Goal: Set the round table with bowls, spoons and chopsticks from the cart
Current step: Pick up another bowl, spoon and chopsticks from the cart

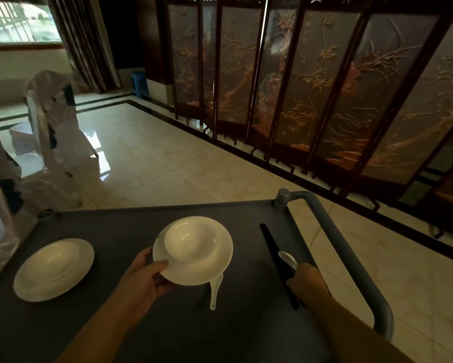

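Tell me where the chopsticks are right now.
In the head view, the black chopsticks lie on the right side of the cart, near its grey handle. The right hand is on them, next to a white spoon.

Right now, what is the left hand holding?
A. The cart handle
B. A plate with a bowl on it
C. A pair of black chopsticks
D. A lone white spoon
B: the left hand has its grip on the rim of the plate, with the bowl sitting on it, above the cart.
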Demonstrator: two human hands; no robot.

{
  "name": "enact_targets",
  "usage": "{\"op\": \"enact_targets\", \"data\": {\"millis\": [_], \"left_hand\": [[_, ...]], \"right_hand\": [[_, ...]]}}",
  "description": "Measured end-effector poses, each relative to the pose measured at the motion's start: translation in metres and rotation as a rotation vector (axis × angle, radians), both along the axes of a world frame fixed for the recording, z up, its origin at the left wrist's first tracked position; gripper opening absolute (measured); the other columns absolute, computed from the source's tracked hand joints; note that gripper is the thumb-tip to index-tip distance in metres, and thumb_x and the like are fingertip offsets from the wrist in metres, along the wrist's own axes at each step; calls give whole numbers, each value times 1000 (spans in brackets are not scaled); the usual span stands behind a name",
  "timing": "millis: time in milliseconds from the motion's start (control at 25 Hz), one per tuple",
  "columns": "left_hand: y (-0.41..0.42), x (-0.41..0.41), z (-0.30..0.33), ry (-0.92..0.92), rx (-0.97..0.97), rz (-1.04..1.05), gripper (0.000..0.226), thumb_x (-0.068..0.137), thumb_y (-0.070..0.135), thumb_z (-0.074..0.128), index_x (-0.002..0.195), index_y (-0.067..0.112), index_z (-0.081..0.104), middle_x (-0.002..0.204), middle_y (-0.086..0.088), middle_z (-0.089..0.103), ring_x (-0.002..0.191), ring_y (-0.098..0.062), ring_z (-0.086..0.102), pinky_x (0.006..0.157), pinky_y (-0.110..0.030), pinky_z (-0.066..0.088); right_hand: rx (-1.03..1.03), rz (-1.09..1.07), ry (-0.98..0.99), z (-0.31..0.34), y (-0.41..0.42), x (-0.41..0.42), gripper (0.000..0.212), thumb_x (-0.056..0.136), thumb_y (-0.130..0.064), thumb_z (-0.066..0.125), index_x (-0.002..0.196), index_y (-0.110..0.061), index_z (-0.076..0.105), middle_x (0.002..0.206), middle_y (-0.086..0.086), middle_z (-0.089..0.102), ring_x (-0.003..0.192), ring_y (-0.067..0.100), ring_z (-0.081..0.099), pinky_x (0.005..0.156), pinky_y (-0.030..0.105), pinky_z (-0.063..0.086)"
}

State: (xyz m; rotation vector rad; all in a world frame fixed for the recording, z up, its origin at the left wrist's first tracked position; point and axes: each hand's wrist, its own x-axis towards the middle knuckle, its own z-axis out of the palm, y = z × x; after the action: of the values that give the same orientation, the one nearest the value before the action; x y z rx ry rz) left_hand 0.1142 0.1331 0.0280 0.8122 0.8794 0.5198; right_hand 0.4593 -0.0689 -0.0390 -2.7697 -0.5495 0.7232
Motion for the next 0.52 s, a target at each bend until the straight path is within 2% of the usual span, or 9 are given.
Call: {"op": "enact_targets", "data": {"millis": [160, 320, 440, 520], "left_hand": [[5, -6, 3, 0, 5, 11, 69, 87, 3, 65, 146, 32, 43, 133, -14, 59, 112, -40, 66, 71, -50, 63], [10, -9, 6, 1, 7, 12, 72, 86, 5, 67, 146, 35, 42, 131, -14, 60, 110, -40, 67, 72, -51, 63], [16, -8, 9, -13, 3, 1, 70, 86, 5, 67, 145, 35, 44, 129, -13, 61, 108, -39, 69, 70, -50, 63], [19, -4, 11, -18, 6, -20, 69, 86, 5, 67, 144, 35, 45, 128, -13, 63, 105, -38, 71, 70, -49, 63]], "right_hand": [[5, -11, 35, 0, 3, -6, 41, 86, -27, 75, 122, -13, 61, 84, -2, 60, 71, 11, 61, 50, 20, 43], [6, -36, -34, 4, 2, -12, 40, 91, -26, 69, 127, -11, 58, 82, -2, 57, 69, 10, 57, 55, 22, 46], [109, -82, -83, 19, 4, -27, 36, 97, -29, 62, 127, -10, 56, 96, 6, 66, 79, 17, 64, 65, 30, 53], [196, -113, -95, 35, 4, -38, 29, 100, -28, 57, 123, -10, 59, 94, 7, 68, 78, 19, 66, 63, 31, 55]]}}
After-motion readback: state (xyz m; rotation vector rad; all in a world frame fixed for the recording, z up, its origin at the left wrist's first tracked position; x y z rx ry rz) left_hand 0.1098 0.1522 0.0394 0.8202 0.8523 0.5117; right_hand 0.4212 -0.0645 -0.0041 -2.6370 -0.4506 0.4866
